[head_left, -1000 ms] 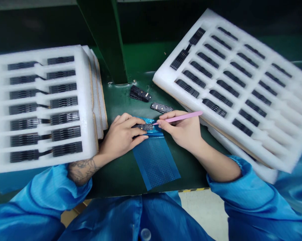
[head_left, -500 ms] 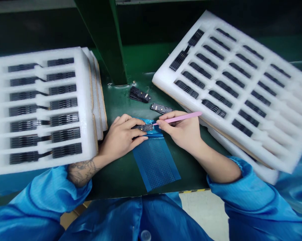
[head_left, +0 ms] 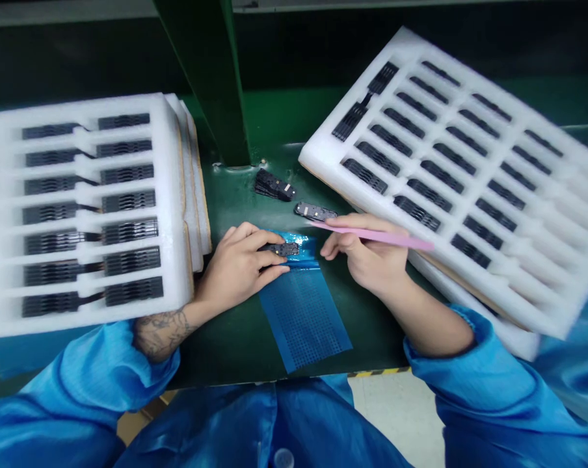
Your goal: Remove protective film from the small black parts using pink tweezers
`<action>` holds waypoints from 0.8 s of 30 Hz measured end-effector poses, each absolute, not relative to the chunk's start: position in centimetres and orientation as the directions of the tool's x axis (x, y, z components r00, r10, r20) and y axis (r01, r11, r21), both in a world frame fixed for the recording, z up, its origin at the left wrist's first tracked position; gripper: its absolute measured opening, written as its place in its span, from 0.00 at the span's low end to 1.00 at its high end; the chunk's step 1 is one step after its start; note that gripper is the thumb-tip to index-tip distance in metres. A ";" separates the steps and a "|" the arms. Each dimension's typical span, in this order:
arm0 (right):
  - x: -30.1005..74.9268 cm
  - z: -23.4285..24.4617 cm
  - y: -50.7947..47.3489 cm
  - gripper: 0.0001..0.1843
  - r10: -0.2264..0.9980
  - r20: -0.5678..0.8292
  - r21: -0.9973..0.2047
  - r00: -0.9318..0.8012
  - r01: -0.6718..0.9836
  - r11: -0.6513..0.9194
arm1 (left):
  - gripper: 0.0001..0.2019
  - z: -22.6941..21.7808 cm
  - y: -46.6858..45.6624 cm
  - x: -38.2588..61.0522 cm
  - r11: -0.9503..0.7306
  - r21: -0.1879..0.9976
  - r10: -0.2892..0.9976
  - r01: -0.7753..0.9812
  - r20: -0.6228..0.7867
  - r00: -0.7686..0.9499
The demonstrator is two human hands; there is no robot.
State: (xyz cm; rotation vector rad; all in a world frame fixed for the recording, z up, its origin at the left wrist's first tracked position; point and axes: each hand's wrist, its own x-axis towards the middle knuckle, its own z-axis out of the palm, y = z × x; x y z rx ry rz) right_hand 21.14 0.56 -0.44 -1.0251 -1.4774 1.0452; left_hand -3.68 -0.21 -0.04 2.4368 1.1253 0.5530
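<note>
My left hand (head_left: 249, 260) is closed on a small black plastic part (head_left: 287, 249), its fingers along the part's left end. Beneath the part lies a blue film sheet (head_left: 306, 322) with rows of tiny dark marks and a shiny folded upper end. Pink tweezers (head_left: 379, 235) are in my right hand (head_left: 372, 257), their tip pointing left, clear of the held part. Just beyond that tip, similar black parts (head_left: 315, 211) lie on the bench, partly hidden by the right hand. A fanned pile of black parts (head_left: 274, 185) sits farther back.
Stacked white foam trays (head_left: 170, 260) with slotted black parts stand at the left. Another tilted foam tray (head_left: 318, 153) on the right holds rows of black parts. A green post (head_left: 211, 84) rises behind the piles from the green bench (head_left: 220, 351).
My right hand has drawn back to the right, lifting the tweezers' tip off the held part and turning the tweezers. My left hand keeps its hold; the view shifts slightly.
</note>
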 end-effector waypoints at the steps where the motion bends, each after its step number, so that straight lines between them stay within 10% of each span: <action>1: 21.2 -0.5 0.7 0.10 0.925 0.328 -0.923 -0.190 0.144 0.356 | 0.09 0.0 -0.2 -3.7 -0.600 0.504 0.778 0.621 0.188 0.600; 6: 20.6 -0.7 1.6 0.03 0.665 0.433 -0.620 -0.609 0.334 0.710 | 0.09 -0.3 -0.2 -3.8 -0.631 0.486 0.757 0.605 0.215 0.617; 11: 20.8 0.0 1.1 0.04 0.653 0.415 -0.506 -0.633 0.436 0.744 | 0.09 -0.4 -0.1 -3.9 -0.642 0.472 0.751 0.604 0.226 0.621; 24: 20.7 0.5 0.7 0.05 0.716 0.355 -0.593 -0.601 0.447 0.670 | 0.09 -0.1 -0.2 -3.8 -0.634 0.481 0.749 0.606 0.184 0.637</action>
